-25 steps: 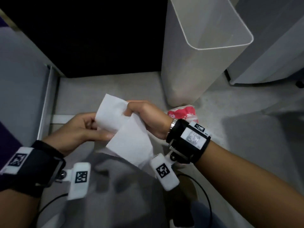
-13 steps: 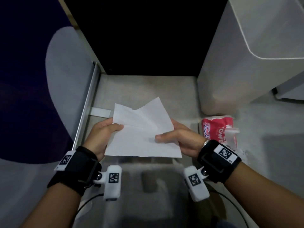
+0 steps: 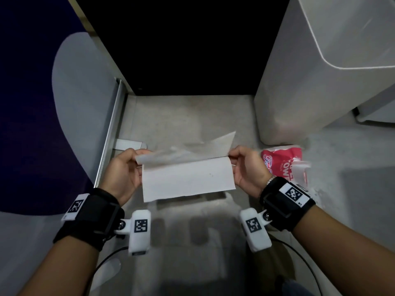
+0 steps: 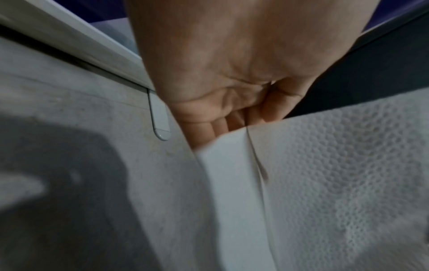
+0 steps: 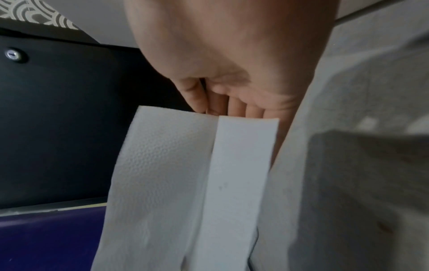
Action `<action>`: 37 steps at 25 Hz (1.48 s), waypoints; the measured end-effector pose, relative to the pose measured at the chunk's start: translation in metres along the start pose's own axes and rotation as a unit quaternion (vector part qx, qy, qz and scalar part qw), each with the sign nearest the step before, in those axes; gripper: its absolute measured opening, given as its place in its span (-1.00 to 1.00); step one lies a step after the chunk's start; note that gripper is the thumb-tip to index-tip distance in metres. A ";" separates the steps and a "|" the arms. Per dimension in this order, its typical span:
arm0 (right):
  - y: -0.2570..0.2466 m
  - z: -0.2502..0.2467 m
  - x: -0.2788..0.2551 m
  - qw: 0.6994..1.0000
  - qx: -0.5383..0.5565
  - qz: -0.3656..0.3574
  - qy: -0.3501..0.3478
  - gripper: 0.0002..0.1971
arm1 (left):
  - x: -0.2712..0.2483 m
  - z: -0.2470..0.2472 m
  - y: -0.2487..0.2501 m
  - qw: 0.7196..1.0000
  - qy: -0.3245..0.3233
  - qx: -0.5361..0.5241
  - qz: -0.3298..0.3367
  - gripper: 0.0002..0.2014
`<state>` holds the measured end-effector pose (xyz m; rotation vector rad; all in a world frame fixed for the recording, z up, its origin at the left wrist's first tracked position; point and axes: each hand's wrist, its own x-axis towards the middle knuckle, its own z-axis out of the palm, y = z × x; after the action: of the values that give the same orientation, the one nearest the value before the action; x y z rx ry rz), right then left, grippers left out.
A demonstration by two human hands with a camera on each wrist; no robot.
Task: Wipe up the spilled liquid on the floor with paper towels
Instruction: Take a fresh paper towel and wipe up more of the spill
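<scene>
A white paper towel [image 3: 188,178] is stretched flat between my two hands above the grey floor [image 3: 188,116]. My left hand [image 3: 126,169] pinches its left edge and my right hand [image 3: 245,167] pinches its right edge. A second flap lifts up behind the front sheet. The left wrist view shows the embossed paper towel [image 4: 325,183] running out from my fingers [image 4: 220,126]. In the right wrist view the folded paper towel [image 5: 197,183] hangs from my fingers [image 5: 232,106]. No spilled liquid can be made out on the floor.
A red pack of paper towels [image 3: 284,163] lies on the floor right of my right hand. A tall white bin [image 3: 320,71] stands behind it. A dark cabinet front [image 3: 181,43] closes the far side, and a metal rail [image 3: 109,137] runs along the left.
The hands have moved apart and pulled the towel out wide and flat; a second ago it was bunched between them. The view has shifted left, so the bin sits further right.
</scene>
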<state>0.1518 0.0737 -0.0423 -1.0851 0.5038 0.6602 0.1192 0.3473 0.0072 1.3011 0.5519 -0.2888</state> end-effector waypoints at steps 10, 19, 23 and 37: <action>-0.019 0.004 -0.003 0.973 -0.206 -0.095 -0.046 -0.52 | -0.006 0.020 -0.020 0.958 -0.197 0.171 -0.117 -0.48; 0.023 0.008 -0.012 0.985 -0.110 0.103 -0.086 -0.60 | -0.001 0.042 -0.049 0.991 -0.022 0.102 -0.083 -0.81; 0.033 0.014 -0.008 0.993 -0.115 0.030 -0.006 -0.90 | -0.001 0.042 -0.056 0.993 0.005 0.084 -0.083 -0.80; 0.050 0.009 -0.022 0.977 -0.034 0.148 -0.148 -0.64 | -0.012 0.044 -0.072 0.993 -0.021 0.090 -0.068 -0.40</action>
<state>0.1013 0.0926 -0.0556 -0.9628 0.3888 1.0895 0.0829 0.2853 -0.0391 1.4308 0.5899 -0.4862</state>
